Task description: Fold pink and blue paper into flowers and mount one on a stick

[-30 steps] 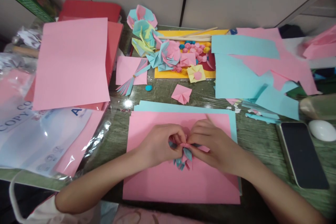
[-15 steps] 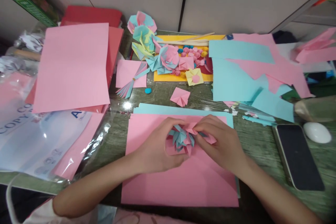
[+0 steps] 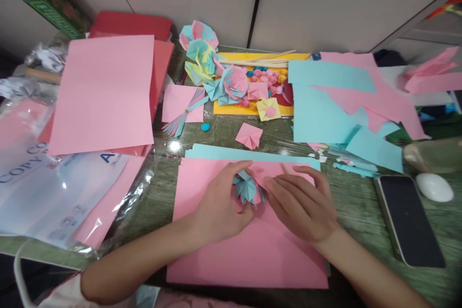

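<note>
Flower [image 3: 247, 189] held over pink sheet [image 3: 249, 262], nearer its far edge. Left hand [image 3: 221, 206]: thumb and fingers curled around flower's left side. Right hand [image 3: 305, 204]: narrow pinch on flower's right, at pink paper.

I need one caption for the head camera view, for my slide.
Two bare hands hold a pink-and-blue folded-paper flower above large pink paper sheets.
</note>
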Action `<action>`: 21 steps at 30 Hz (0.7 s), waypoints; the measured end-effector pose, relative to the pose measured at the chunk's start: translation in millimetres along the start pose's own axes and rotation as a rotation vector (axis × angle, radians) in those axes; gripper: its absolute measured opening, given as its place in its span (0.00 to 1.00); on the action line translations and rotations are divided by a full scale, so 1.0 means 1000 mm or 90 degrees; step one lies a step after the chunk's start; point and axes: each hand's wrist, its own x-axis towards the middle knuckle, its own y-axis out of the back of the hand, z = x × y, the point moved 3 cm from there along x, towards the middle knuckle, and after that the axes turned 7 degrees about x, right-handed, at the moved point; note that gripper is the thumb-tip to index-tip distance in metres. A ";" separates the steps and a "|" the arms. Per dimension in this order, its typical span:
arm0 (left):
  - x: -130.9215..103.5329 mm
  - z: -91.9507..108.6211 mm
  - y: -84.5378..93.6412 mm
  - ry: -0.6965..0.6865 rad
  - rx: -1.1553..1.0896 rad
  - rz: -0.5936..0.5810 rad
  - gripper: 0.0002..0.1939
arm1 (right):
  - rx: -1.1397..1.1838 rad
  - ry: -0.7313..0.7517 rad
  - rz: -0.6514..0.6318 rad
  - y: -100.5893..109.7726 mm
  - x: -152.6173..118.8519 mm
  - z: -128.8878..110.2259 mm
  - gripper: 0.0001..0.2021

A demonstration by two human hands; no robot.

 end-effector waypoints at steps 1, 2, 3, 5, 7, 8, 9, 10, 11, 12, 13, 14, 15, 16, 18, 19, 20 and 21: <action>0.000 0.001 -0.001 -0.004 -0.006 0.020 0.36 | -0.013 0.015 0.005 0.001 0.000 -0.001 0.13; 0.000 0.001 -0.002 -0.005 -0.012 0.038 0.37 | -0.021 0.025 0.011 0.002 0.000 -0.001 0.12; 0.000 0.002 -0.002 -0.002 -0.015 0.050 0.37 | -0.022 0.032 0.016 0.003 0.000 -0.001 0.12; -0.001 0.002 -0.003 0.013 -0.012 0.076 0.36 | -0.014 0.033 0.021 0.004 0.001 -0.001 0.12; -0.002 0.001 -0.003 0.035 -0.008 0.105 0.35 | 0.002 0.027 0.025 0.006 0.003 -0.002 0.14; -0.003 0.000 -0.003 0.044 -0.008 0.120 0.35 | 0.011 0.026 0.028 0.006 0.003 -0.003 0.15; -0.004 0.000 -0.002 0.052 -0.008 0.133 0.34 | 0.019 0.026 0.033 0.007 0.004 -0.005 0.15; -0.005 -0.001 -0.002 0.056 -0.006 0.142 0.33 | 0.023 0.027 0.038 0.007 0.005 -0.006 0.16; -0.005 -0.001 -0.001 0.056 -0.003 0.151 0.33 | 0.023 0.029 0.043 0.008 0.006 -0.008 0.16; -0.006 -0.001 -0.001 0.052 0.002 0.159 0.32 | 0.020 0.032 0.047 0.009 0.006 -0.009 0.15; -0.007 -0.001 0.000 0.043 0.008 0.168 0.31 | 0.014 0.037 0.051 0.009 0.007 -0.011 0.15; -0.007 0.000 0.001 0.031 0.013 0.176 0.30 | 0.007 0.041 0.052 0.010 0.008 -0.012 0.13; -0.007 0.000 0.002 0.018 0.018 0.184 0.29 | 0.000 0.048 0.054 0.010 0.009 -0.013 0.12; -0.007 0.001 0.002 0.006 0.021 0.190 0.28 | -0.007 0.054 0.056 0.011 0.010 -0.014 0.11; -0.006 0.003 0.004 -0.013 0.029 0.199 0.28 | -0.017 0.063 0.056 0.013 0.010 -0.015 0.08; -0.005 0.004 0.005 -0.019 0.035 0.203 0.27 | -0.021 0.066 0.052 0.013 0.010 -0.016 0.08; -0.004 0.005 0.005 -0.025 0.041 0.207 0.26 | -0.024 0.069 0.044 0.014 0.009 -0.016 0.08; -0.004 0.005 0.006 -0.030 0.047 0.212 0.26 | -0.027 0.073 0.037 0.014 0.009 -0.017 0.08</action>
